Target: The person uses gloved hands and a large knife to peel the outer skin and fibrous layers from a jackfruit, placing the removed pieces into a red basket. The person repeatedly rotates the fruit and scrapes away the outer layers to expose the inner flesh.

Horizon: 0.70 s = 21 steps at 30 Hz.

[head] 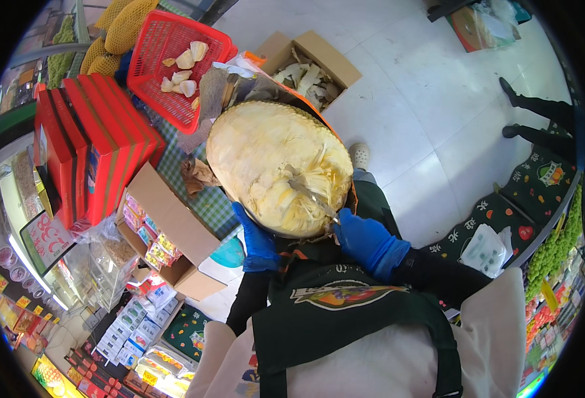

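Note:
A large peeled jackfruit, pale yellow with torn fibres near its lower right end, lies in front of me in an orange-edged wrapping. My right hand, in a blue glove, is closed around the handle of a knife; the blade lies against the fibrous flesh. With its blue-gloved fingers spread, my left hand rests against the lower left edge of the jackfruit. Some green bumpy rind shows along the fruit's upper right edge.
A red plastic basket with several jackfruit pieces stands at the upper left. Beyond the fruit is a cardboard box of rind scraps. Red gift boxes and an open carton of small packets stand left. A person's legs show far right.

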Each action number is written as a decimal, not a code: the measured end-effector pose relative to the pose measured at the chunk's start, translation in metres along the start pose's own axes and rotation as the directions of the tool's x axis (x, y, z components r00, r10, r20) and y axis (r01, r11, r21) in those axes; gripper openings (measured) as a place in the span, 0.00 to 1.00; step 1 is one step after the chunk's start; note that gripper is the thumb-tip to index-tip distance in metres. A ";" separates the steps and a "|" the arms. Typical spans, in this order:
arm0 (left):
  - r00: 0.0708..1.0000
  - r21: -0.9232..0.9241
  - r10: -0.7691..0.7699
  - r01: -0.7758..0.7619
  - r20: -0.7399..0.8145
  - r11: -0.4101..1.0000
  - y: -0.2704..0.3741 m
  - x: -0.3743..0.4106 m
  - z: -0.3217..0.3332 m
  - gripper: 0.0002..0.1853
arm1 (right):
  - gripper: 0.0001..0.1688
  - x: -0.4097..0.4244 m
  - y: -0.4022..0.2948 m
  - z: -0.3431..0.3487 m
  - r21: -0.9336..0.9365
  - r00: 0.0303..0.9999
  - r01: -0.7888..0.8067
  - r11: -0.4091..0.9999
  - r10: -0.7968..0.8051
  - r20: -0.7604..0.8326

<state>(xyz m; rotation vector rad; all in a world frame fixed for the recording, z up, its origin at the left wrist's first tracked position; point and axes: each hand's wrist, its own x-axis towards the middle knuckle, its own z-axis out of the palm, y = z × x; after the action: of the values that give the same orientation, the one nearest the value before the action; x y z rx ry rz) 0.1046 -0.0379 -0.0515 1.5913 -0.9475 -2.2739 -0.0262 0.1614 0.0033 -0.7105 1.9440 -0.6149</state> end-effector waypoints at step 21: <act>0.999 -0.166 -0.030 0.033 0.022 0.986 0.004 -0.010 0.014 0.40 | 0.17 0.019 -0.001 -0.057 -0.288 0.966 0.149 0.946 -0.076 0.247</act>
<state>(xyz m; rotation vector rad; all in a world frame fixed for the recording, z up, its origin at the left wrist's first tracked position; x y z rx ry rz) 0.0950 -0.0310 -0.0385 1.5267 -0.7195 -2.3252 -0.0843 0.1550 0.0172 -1.0459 1.8031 -0.2833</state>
